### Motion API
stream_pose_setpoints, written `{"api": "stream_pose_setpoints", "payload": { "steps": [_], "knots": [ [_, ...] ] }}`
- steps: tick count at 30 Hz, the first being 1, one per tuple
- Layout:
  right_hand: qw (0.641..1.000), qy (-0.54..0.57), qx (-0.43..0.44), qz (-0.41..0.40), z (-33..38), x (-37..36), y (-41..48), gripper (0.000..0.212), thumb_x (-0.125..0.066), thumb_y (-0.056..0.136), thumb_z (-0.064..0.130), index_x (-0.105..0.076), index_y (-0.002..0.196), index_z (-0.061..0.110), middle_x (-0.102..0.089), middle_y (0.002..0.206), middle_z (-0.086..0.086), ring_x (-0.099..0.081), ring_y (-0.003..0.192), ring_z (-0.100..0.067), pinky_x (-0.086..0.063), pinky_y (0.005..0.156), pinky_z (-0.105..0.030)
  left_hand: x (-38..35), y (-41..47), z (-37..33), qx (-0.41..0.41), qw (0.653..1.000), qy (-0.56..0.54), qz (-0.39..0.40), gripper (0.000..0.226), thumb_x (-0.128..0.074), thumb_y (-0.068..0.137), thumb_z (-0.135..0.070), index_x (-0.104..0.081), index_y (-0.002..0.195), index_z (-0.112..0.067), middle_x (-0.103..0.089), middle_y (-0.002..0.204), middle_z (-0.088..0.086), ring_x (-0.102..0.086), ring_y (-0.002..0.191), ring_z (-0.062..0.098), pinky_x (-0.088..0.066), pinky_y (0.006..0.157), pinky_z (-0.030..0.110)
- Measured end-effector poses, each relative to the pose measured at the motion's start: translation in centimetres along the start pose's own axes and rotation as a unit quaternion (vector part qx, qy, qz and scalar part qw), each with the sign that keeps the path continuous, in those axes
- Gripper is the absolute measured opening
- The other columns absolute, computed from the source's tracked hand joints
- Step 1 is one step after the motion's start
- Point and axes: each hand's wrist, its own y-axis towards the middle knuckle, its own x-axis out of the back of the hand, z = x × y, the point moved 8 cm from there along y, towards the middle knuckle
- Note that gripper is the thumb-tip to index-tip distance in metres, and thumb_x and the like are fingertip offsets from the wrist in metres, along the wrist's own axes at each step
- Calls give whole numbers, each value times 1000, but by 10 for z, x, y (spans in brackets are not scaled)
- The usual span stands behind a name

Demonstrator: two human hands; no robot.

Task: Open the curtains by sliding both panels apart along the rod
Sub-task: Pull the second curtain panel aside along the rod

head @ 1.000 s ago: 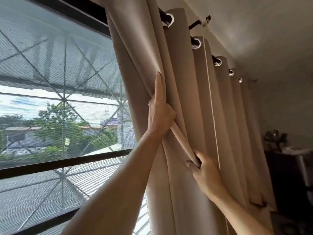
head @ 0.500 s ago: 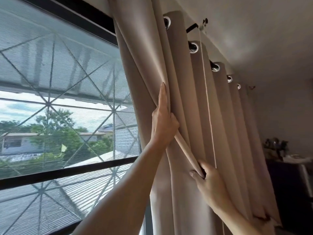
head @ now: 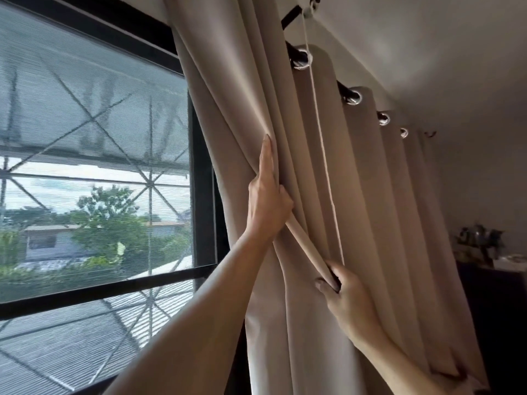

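A beige grommet curtain panel [head: 368, 201] hangs in bunched folds from a black rod [head: 343, 91] along the right of the window. My left hand [head: 266, 201] lies flat against the panel's leading folds, fingers pointing up, pressing them rightward. Lower down, my right hand [head: 343, 297] is closed around the rolled leading edge of the fabric [head: 306, 246], which stretches diagonally between both hands. A thin white cord [head: 319, 129] hangs down in front of the folds. No second panel is in view.
The window [head: 94, 172] with a black frame and mesh screen fills the left side, uncovered. A dark cabinet [head: 496, 309] with small objects on top stands at the right against the wall. The ceiling slopes close above the rod.
Both hands and the gathered folds have shifted to the right along the rod. More of the window and its vertical frame bar is uncovered. The grip of each hand is unchanged.
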Motion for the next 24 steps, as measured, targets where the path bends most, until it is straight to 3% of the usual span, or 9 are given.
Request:
{"api": "stream_pose_setpoints", "payload": {
  "steps": [4,7,9,13,16,20,24],
  "knots": [
    [1000,10,3,12,-21,12,17,36,-62,82,-11,-61,90,24,-61,68,9,-58,63,15,-41,58,-1,-30,7,6,-1,1000,4,3,93,-46,83,14,-3,152,-32,-52,139,2,-55,81,-2,-46,75,14],
    [1000,-6,7,19,-41,20,29,43,-63,83,-8,-59,87,35,-65,70,8,-61,68,10,-42,59,-2,-53,11,11,6,1000,6,12,93,-46,85,12,-1,151,-35,-57,117,-6,-60,83,10,-46,73,15],
    [1000,-5,1,25,-54,25,37,45,-62,83,-7,-59,86,38,-66,72,7,-61,70,8,-43,57,-3,-69,13,15,11,1000,6,20,92,-46,87,12,-1,151,-35,-51,109,-13,-59,84,10,-44,71,10],
    [1000,-11,15,17,-70,42,51,27,-65,83,-4,-67,97,19,-59,65,12,-57,63,12,-41,56,-2,-99,19,17,16,999,16,25,90,-44,87,11,-1,152,-34,-53,131,1,-53,81,-2,-43,77,12],
    [999,-28,36,16,-82,54,63,20,-66,84,0,-67,94,17,-58,65,10,-56,63,7,-41,57,-5,-120,23,17,19,999,27,24,91,-43,85,9,-1,152,-35,-57,129,8,-55,82,6,-43,74,19],
    [999,-20,47,11,-99,71,79,31,-66,82,-5,-69,105,17,-60,71,17,-57,69,14,-40,62,1,-147,30,19,27,999,24,8,93,-42,81,8,-1,151,-37,-62,111,7,-58,82,17,-42,73,24],
    [999,-4,46,12,-119,83,94,50,-63,82,-10,-65,117,25,-67,97,21,-61,83,15,-40,71,4,-170,37,19,18,999,31,-5,94,-43,80,8,1,151,-36,-64,110,11,-61,85,24,-44,70,27]
  ]
}}
